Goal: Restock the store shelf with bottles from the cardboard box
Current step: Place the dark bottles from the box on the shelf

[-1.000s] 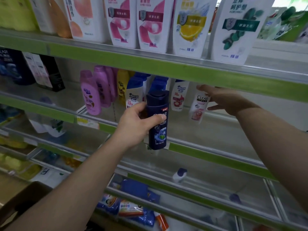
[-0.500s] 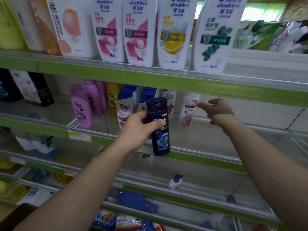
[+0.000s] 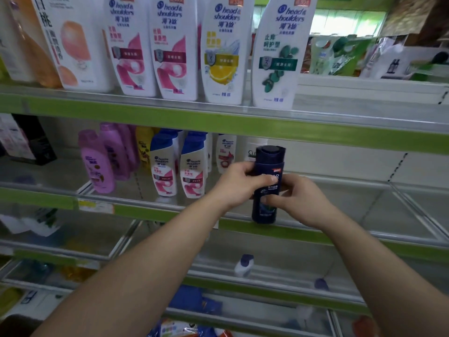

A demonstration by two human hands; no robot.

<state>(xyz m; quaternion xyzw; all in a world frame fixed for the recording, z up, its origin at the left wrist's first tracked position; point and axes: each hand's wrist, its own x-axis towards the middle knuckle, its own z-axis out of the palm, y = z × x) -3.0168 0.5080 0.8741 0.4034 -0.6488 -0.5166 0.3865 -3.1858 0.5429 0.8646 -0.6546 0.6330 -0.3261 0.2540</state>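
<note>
Navy-blue plastic sits at the centre of the frame: the dark blue bottle, upright with its flat cap on top, is held between 2 bare forearms that reach in from the lower edge. The left hand grips it from the left, thumb laid across the front label and fingers curled round the side. The right hand grasps it from the right, its fingers bent onto the lower part of the label. The bottle's base is level with the green front edge of the middle shelf; whether it rests on the shelf or hangs just above it cannot be told.

Below, in the lower centre, a small white bottle with a blue cap lies tilted on a lower shelf.

Further back on the middle shelf, left of the hands, stand 2 white bottles with blue caps side by side, then a yellow bottle and several purple bottles toward the left of the frame. Just behind the held bottle a white bottle is partly hidden.

Across the top of the frame, the upper shelf carries a row of tall white shampoo bottles with pink, yellow and green label art.
</note>
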